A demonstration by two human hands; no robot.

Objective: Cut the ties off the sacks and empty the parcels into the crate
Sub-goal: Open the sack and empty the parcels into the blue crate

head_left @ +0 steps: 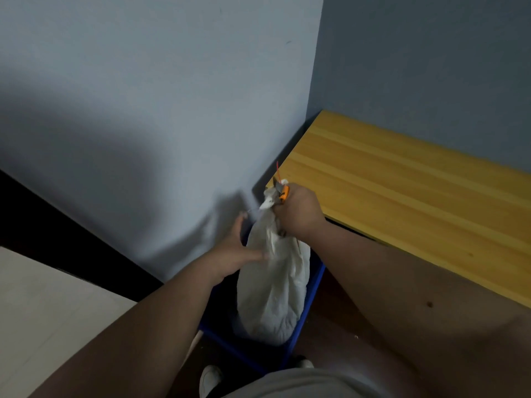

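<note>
A full white sack stands upright inside a blue crate on the floor. My right hand is closed around an orange-handled cutter right at the sack's bunched neck. A thin red tie sticks up above the neck. My left hand rests flat against the sack's left side with its fingers spread. The sack hides what the crate holds.
A yellow wooden bench top runs along the right, its corner just behind the sack's neck. A pale blue wall stands close behind the crate. Light floor tiles lie at the left. My white shoe shows below the crate.
</note>
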